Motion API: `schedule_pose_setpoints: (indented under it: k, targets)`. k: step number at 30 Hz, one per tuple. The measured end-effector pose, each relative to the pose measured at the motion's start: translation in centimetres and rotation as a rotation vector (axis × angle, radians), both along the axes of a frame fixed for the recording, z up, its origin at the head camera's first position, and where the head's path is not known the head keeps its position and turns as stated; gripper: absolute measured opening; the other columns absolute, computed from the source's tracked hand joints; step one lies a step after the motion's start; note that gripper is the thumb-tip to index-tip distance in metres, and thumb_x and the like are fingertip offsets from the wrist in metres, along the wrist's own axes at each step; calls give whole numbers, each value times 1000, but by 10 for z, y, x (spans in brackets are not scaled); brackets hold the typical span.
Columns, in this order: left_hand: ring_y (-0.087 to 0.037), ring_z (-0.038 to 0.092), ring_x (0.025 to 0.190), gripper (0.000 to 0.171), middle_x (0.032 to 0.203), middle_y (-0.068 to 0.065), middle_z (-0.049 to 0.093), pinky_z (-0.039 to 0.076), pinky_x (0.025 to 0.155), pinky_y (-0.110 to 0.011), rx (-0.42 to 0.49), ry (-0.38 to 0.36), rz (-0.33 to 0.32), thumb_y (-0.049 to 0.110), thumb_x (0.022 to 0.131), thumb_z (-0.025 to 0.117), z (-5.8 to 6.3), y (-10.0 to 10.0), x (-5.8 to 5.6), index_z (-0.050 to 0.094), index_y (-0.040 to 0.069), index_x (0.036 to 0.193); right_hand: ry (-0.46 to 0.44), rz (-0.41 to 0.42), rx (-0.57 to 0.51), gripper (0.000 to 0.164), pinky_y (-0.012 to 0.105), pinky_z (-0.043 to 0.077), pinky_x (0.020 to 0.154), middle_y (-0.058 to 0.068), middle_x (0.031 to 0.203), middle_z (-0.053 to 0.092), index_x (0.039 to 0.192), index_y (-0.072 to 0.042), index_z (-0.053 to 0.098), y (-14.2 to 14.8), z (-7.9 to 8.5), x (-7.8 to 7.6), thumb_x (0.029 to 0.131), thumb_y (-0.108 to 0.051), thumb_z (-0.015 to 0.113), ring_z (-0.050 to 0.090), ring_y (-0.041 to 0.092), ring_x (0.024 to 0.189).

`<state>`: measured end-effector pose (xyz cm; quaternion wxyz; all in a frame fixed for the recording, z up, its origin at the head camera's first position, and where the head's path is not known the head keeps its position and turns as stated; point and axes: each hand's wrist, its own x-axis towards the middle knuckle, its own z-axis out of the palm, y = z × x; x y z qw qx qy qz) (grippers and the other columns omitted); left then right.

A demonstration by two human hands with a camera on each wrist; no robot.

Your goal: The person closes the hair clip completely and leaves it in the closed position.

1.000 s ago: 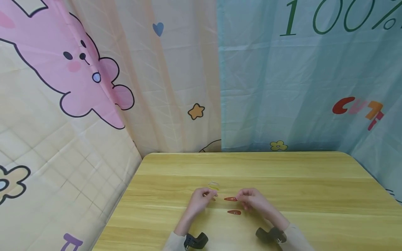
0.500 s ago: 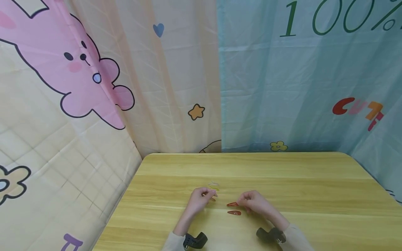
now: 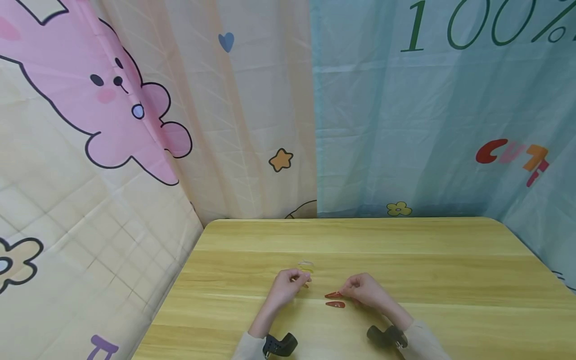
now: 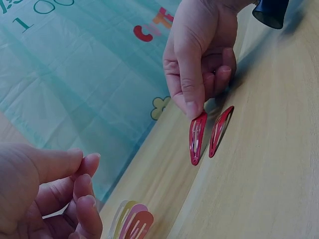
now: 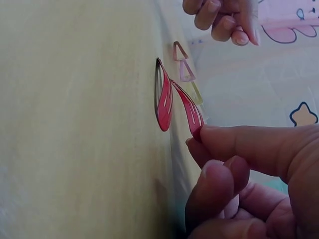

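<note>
My right hand [image 3: 365, 289] pinches one end of a red snap hair clip [image 4: 198, 137] between thumb and fingers. The clip's narrow end points away from the fingertips, toward the left. Right beside it on the table lies a second red snap hair clip [image 4: 221, 132]. My left hand [image 3: 285, 287] hovers over the table with its fingers loosely curled, thumb against the index fingertip, and nothing shows between them. Below it, partly hidden by the hand in the head view, several snap clips lie in an overlapping row, among them an orange one [image 4: 142, 224] and a yellow one [image 3: 307, 271].
A wooden table [image 3: 427, 260] carries everything. Behind it hang a blue curtain [image 3: 405, 125] and a cream curtain [image 3: 252, 125] with cartoon prints. Both wrists wear a dark camera mount, such as the left one [image 3: 281, 345].
My right hand has come slightly nearer the table's front with the red hair clip, bringing it close to the other red clip. My left hand has stayed almost still.
</note>
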<state>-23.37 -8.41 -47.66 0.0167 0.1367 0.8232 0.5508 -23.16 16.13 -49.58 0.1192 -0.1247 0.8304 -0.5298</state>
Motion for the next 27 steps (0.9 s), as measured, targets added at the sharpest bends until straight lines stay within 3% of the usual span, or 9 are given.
schedule_pose_setpoints:
  k: [7, 15, 27]
  targets:
    - [-25, 58, 71, 25, 84, -13, 66, 43, 56, -24, -15, 5, 0, 19, 95, 60, -1, 1, -1, 68, -2, 86, 32, -32, 49, 11, 21, 28, 39, -2, 51, 47, 79, -7, 67, -1, 1, 3, 88, -13, 67, 36, 7, 41]
    - [-13, 51, 64, 24, 82, -13, 66, 42, 54, -23, -28, 11, 0, 18, 95, 60, 0, 2, 0, 69, -3, 85, 41, -48, 74, 11, 21, 30, 39, 0, 51, 49, 79, -7, 67, -4, 3, 4, 87, -13, 67, 36, 7, 40]
    - [-12, 51, 64, 25, 81, -11, 65, 43, 55, -23, -17, -3, -15, 21, 94, 60, 1, 0, 1, 69, -2, 87, 40, -40, 58, 11, 21, 32, 40, 0, 52, 51, 78, -6, 66, -2, 1, 4, 87, -12, 68, 41, 8, 42]
